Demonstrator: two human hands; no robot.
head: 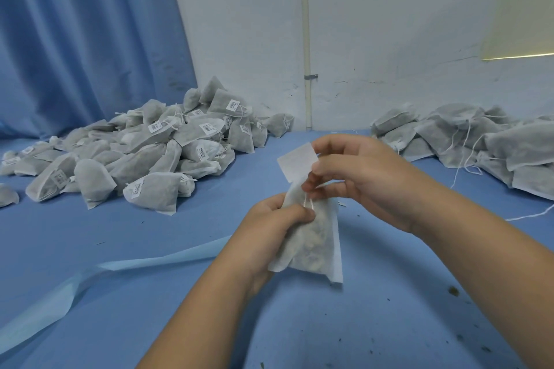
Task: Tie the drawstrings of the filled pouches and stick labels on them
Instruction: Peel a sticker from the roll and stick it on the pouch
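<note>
A filled pouch [314,237] hangs upright just above the blue table [150,249], between two hands held close together; the left hand [269,225] grips its gathered neck, thumb pressed across the front, while the right hand [359,177] pinches a white label [296,160] just above that neck, its lower fingers touching the drawstring [308,204]. The pouch looks light and soft, thin fabric over loose dry filling; it should crush and sag rather than resist, so the neck, where the left hand has it, seems the sound place to hold; the flatter side panel is likely the best bed for the label. The drawstring is fine and slack, apt to slip from fingertips; the label is thin and easily creased, and which face is sticky cannot be told. Whether a knot is tied is hidden behind the fingers; any print on the label is unreadable. Well to the left lies the labelled pile [150,153]; to the right the plain pile [479,141], strings trailing, is cut off by the frame edge; a blue curtain [75,39] and white wall [389,24] stand behind.
</note>
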